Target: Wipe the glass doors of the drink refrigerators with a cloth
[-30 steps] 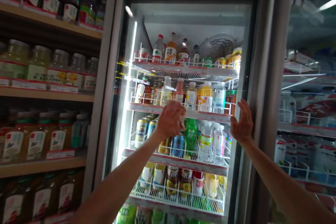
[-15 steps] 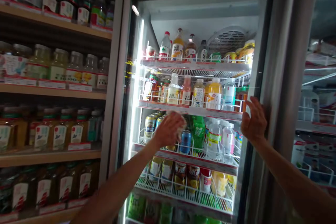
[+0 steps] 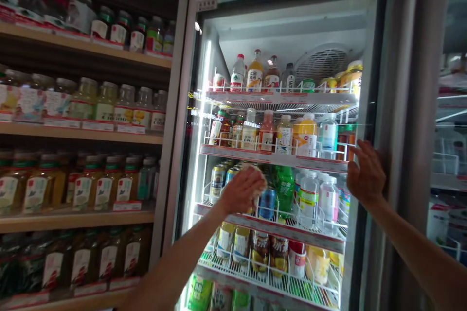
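Left hand moved lower | pale cloth under its fingers

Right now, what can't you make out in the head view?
Cloth: head view, mostly hidden by the left hand.
Right hand: head view, its palm is turned away, so contact with the glass is unclear.
Bottom drinks: head view, cut off by the lower edge.
Price tags: head view, too small and blurred to read.
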Demonstrator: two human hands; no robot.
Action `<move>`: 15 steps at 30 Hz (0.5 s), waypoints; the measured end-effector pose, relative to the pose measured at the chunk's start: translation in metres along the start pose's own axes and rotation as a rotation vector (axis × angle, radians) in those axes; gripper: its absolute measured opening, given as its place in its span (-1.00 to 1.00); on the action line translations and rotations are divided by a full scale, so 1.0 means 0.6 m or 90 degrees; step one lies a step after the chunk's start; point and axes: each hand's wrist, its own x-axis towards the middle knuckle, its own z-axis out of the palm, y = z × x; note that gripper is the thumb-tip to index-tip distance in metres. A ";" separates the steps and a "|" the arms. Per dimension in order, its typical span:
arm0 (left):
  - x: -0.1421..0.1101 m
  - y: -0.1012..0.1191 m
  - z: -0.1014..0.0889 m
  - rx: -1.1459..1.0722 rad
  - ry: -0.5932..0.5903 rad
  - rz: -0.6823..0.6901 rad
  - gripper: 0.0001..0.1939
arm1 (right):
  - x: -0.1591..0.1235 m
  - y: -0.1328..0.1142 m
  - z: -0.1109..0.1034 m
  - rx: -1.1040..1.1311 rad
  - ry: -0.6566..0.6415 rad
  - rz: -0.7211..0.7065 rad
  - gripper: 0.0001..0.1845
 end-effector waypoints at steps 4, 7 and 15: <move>-0.057 -0.099 -0.023 0.087 0.264 -0.480 -0.35 | 0.000 -0.002 0.002 -0.006 -0.002 0.011 -0.56; -0.032 -0.065 -0.002 0.091 0.306 -0.548 -0.34 | 0.000 -0.003 0.002 -0.010 -0.009 0.017 -0.55; -0.053 0.029 0.009 0.009 0.041 -0.105 -0.42 | 0.001 0.002 -0.001 -0.025 -0.008 -0.032 -0.54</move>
